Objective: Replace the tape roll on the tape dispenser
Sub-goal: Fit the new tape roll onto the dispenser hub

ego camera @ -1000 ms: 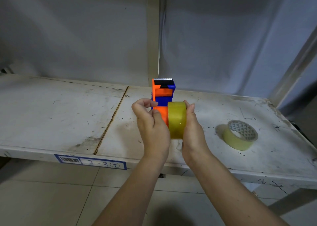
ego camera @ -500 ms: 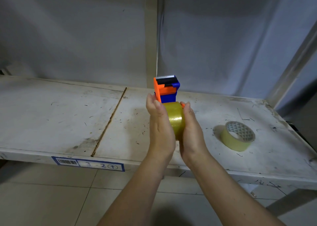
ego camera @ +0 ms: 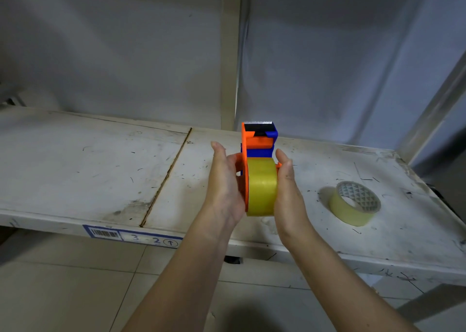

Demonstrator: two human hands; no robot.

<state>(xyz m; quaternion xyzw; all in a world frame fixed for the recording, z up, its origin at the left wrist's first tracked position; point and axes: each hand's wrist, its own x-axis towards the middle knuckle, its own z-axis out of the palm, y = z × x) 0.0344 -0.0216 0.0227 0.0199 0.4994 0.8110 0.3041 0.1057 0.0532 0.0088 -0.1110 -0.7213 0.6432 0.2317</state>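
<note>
An orange and blue tape dispenser with a toothed blade on top is held upright above the front of the shelf. A full yellow tape roll sits against its orange side plate. My left hand lies flat against the dispenser's left side, fingers straight. Pressing flat on the roll's right face is my right hand. Dispenser and roll are clamped between the two palms. A thinner, nearly used yellow tape roll lies flat on the shelf to the right.
The white, scuffed metal shelf has a seam left of my hands and a blue barcode label on its front edge. A post stands behind the dispenser, a slanted metal upright at right. Tiled floor lies below.
My left hand has uncurled from gripping the dispenser and now lies flat on its side. The yellow roll has slid fully against the orange plate, and both hands have risen slightly.
</note>
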